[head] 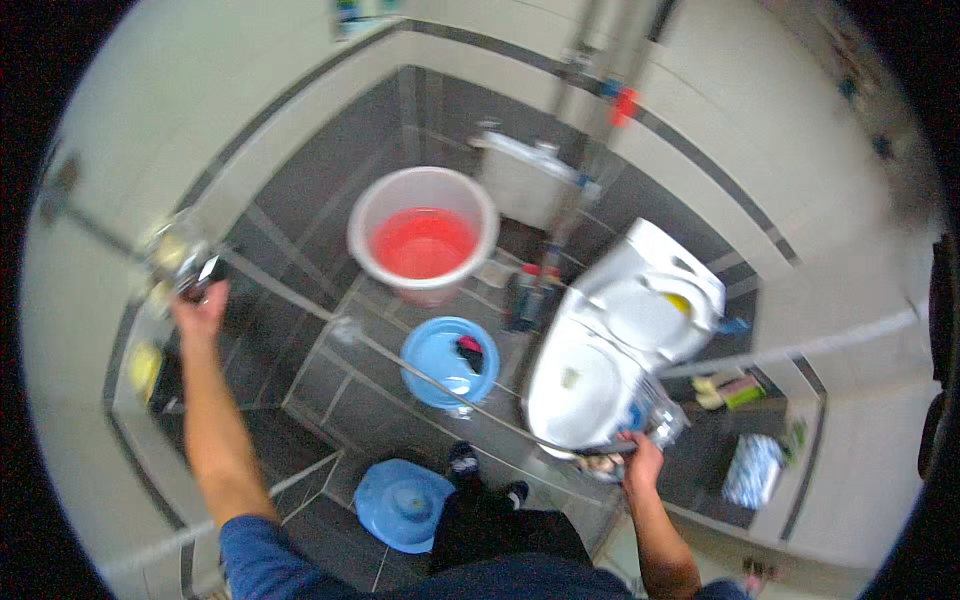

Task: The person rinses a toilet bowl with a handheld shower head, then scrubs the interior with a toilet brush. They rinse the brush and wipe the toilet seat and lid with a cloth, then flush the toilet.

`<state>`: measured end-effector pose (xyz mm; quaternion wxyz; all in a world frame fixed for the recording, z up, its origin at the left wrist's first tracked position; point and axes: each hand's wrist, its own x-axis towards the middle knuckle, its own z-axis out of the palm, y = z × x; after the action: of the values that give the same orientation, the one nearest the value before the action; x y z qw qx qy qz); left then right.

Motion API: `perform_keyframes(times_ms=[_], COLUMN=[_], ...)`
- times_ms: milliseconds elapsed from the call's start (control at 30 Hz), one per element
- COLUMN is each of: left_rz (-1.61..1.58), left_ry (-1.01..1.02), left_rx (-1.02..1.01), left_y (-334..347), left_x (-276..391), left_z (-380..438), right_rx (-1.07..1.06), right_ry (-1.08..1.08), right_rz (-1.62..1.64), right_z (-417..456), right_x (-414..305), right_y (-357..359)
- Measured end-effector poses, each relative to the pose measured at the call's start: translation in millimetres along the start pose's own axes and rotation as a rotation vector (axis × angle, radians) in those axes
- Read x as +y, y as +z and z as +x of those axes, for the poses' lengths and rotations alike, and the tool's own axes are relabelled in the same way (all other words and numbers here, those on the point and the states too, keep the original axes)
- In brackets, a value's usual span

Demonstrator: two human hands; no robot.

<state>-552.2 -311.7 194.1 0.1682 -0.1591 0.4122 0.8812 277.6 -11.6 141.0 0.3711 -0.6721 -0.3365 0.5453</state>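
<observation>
My left hand (201, 309) is raised at the left wall, its fingers around a shiny, partly dark object (196, 262) that is too blurred to name. Low on the right, my right hand (643, 463) grips a long thin rod (480, 414), which slants across the view toward the left wall. Beside the right hand lies a clear plastic item (661, 420), against the white toilet (574, 390). The toilet's lid (646, 311) is raised. Below the rod, a blue basin (424, 321) holds water and a dark and red item (470, 351).
A pale bucket (360, 214) with red in its lower part stands on dark tiles, near a white cistern (521, 180). Several bottles (525, 300) stand by a pipe. Another blue basin (397, 499) is near my feet. A blue-and-white pack (752, 469) lies at right.
</observation>
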Motion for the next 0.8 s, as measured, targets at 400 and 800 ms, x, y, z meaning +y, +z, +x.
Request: perform_keyframes(times_ms=[400,800], left_rz=[0.448,1.383], left_ry=[0.346,-0.085], left_rx=[0.26,-0.783], left_y=[-2.5,-40.4], left_x=[-22.5,-266.2], left_z=[11.9,-369.3], right_rx=[-0.078,-0.004], right_ry=[-0.024,0.394], right_rz=[0.258,0.498], right_z=[-24.0,24.5], right_x=[-34.9,1.4], right_y=[-24.1,-32.9])
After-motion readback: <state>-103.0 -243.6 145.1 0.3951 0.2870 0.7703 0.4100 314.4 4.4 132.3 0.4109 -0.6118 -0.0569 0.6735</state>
